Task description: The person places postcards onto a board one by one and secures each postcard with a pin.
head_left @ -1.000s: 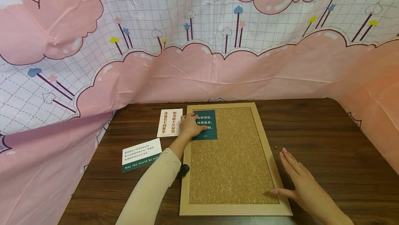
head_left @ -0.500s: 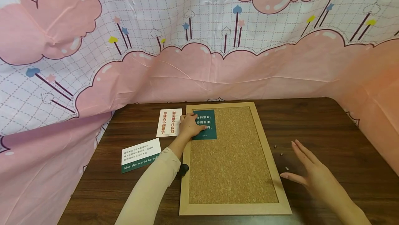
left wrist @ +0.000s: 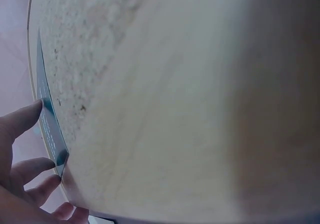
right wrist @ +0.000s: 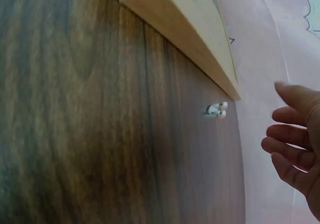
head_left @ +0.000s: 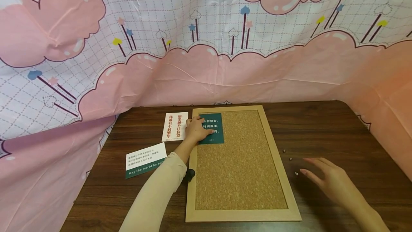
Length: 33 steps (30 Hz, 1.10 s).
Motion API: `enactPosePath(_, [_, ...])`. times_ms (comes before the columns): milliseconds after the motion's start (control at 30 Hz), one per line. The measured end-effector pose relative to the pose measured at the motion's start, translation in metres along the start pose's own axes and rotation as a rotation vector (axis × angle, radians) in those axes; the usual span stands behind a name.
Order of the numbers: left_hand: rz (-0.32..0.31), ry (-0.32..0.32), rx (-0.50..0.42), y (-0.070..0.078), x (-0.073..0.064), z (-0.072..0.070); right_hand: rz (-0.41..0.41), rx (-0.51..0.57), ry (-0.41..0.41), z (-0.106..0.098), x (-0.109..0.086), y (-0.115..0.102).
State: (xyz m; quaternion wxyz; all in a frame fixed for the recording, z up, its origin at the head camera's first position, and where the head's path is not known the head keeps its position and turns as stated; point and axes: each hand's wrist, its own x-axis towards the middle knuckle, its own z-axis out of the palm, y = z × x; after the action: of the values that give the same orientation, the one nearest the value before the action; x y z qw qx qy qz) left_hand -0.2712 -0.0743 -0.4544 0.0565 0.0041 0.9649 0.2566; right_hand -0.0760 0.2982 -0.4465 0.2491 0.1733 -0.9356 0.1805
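My left hand (head_left: 194, 130) rests on a dark green card (head_left: 216, 136) with white writing, which lies in the upper left corner of the framed cork board (head_left: 241, 174). In the left wrist view, the thumb and fingers (left wrist: 31, 170) are spread apart and touch the card. Over the table right of the board hovers my right hand (head_left: 331, 178), holding nothing, its fingers relaxed. Several small push pins, such as this pin (head_left: 296, 173), lie just left of its fingertips. They appear as a pale cluster of pins (right wrist: 217, 110) in the right wrist view.
Left of the board are a white card (head_left: 172, 134) with red writing and a white-and-green card (head_left: 145, 160), partly behind the left sleeve. A black round object (head_left: 191, 174) sits at the board's left edge. A pink patterned cloth (head_left: 251, 78) hangs behind the table.
My right hand has moved right, away from the board's edge, uncovering more of the small pins. Its fingers have since bent slightly. The left hand and green card stay in place.
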Motion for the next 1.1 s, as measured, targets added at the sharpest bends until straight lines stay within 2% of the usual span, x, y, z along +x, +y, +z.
enactPosePath(167, [0.000,0.000,0.000,-0.001,0.000,-0.001,-0.010,-0.011,-0.005,0.003,-0.003,0.006])
enactPosePath(467, [0.010,0.007,-0.009,-0.002,0.000,0.001,0.046,0.014,-0.126,0.012,-0.007,0.013])
enactPosePath(667, [0.009,0.009,-0.003,-0.002,0.001,0.001,0.057,0.039,-0.139,0.020,-0.008,0.013])
enactPosePath(867, [0.014,0.005,-0.001,-0.002,0.001,0.001,0.096,0.081,-0.190,0.025,-0.009,0.012])
enactPosePath(1100, [0.034,0.002,-0.007,-0.003,-0.001,0.000,0.084,0.088,-0.184,0.031,-0.009,0.012])
